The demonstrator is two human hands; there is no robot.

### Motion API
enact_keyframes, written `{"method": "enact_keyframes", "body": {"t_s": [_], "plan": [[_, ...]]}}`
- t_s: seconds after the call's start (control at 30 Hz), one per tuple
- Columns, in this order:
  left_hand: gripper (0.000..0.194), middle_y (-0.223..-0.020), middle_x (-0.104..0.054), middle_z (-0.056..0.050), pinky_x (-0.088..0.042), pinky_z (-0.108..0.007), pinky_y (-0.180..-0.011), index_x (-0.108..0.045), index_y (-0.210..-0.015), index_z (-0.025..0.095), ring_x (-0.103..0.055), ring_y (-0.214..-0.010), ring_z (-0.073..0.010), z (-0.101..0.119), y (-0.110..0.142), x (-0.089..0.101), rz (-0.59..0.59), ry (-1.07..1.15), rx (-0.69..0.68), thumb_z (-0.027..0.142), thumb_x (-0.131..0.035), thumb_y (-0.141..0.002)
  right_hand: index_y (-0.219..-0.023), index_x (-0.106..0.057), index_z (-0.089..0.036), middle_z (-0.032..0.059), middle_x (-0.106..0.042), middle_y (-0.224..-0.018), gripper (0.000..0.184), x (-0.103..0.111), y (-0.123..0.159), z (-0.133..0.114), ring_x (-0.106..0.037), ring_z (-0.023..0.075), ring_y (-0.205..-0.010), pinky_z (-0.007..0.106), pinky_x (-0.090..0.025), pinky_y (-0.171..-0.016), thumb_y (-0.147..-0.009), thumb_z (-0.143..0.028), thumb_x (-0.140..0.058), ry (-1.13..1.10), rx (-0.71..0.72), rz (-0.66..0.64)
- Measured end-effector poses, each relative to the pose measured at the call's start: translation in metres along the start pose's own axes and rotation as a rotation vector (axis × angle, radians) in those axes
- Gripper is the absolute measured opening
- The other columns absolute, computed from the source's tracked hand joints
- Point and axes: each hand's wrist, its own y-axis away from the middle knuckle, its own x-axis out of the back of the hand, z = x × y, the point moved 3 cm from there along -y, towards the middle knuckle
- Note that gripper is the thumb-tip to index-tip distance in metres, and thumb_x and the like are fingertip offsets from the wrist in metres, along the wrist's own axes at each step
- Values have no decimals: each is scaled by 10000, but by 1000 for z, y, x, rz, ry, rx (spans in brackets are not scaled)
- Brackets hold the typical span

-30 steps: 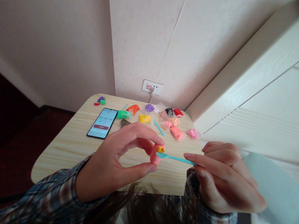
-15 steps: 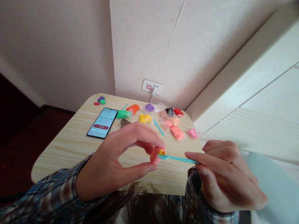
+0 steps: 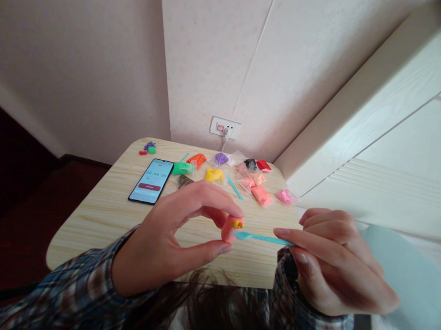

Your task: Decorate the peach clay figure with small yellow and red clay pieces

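Observation:
Between thumb and fingers, my left hand (image 3: 176, 236) pinches a small salmon-pink lump of modelling clay (image 3: 228, 230) above the near part of the table. A yellow bit of clay (image 3: 237, 225) with a reddish spot sits on its right-facing side. My right hand (image 3: 337, 260) is closed on a thin turquoise plastic modelling tool (image 3: 266, 238). The tool points left, its flattened tip at the pink clay just below the yellow bit; whether it touches, I cannot tell.
On the wooden table (image 3: 91, 227) lie a phone (image 3: 151, 181) showing a timer, bagged clay such as yellow (image 3: 214, 174), orange (image 3: 196, 160) and salmon (image 3: 261, 195), and another turquoise tool (image 3: 235, 188). Small purple, green and red clay pieces (image 3: 149, 146) sit at the far left corner.
The tool in my right hand has shifted slightly right and down, and its tip shows broader. My left hand and the pink clay are nearly still.

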Motion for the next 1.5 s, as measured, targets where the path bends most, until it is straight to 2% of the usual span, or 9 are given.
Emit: {"method": "enact_keyframes", "body": {"t_s": [0.3, 0.57, 0.73, 0.9, 1.1, 1.5], "plan": [[251, -854, -642, -19, -569, -297, -739, -593, -939, 212, -640, -770, -159, 0, 0, -1, -8, 115, 58, 84, -657, -734, -1075, -691, -176, 11, -563, -630, 324, 1, 1, 1, -492, 128, -591, 298, -417, -498, -795, -56, -579, 26, -10, 26], [258, -823, -649, -9, -563, -300, -745, -586, -944, 213, -637, -763, -158, -1, 2, 0, -16, 115, 70, 95, -671, -731, -1066, -693, -180, 7, -563, -624, 313, 1, 1, 1, -494, 129, -583, 299, -421, -498, -798, -64, -582, 38, -7, 38], [242, -838, -649, -12, -562, -296, -735, -585, -928, 213, -633, -793, -162, 2, -1, 2, 7, 25, 16, 90, -663, -734, -1070, -689, -171, 11, -565, -637, 285, 4, -2, -2, -495, 125, -592, 298, -433, -510, -817, -98, -580, 64, 30, -62], [242, -866, -651, -12, -559, -302, -739, -585, -933, 217, -634, -803, -167, 4, -1, 3, 37, -117, -31, 95, -656, -736, -1068, -691, -178, 14, -564, -639, 299, 7, -5, -6, -504, 136, -600, 314, -442, -537, -807, -83, -580, 88, -24, -74], [254, -799, -661, 3, -527, -309, -788, -568, -952, 209, -618, -825, -168, 7, 2, 1, 87, -328, -117, 69, -628, -748, -1136, -656, -196, 9, -578, -667, 379, 3, -4, -5, -516, 145, -630, 311, -439, -540, -791, -55, -589, 119, -25, -89], [242, -832, -670, -8, -522, -306, -793, -559, -956, 199, -627, -880, -178, 6, 8, 3, 92, -380, -101, 91, -628, -750, -1115, -657, -163, 23, -579, -716, 378, -5, 5, -8, -515, 144, -658, 307, -439, -549, -773, -17, -590, 62, -56, -103]]}}
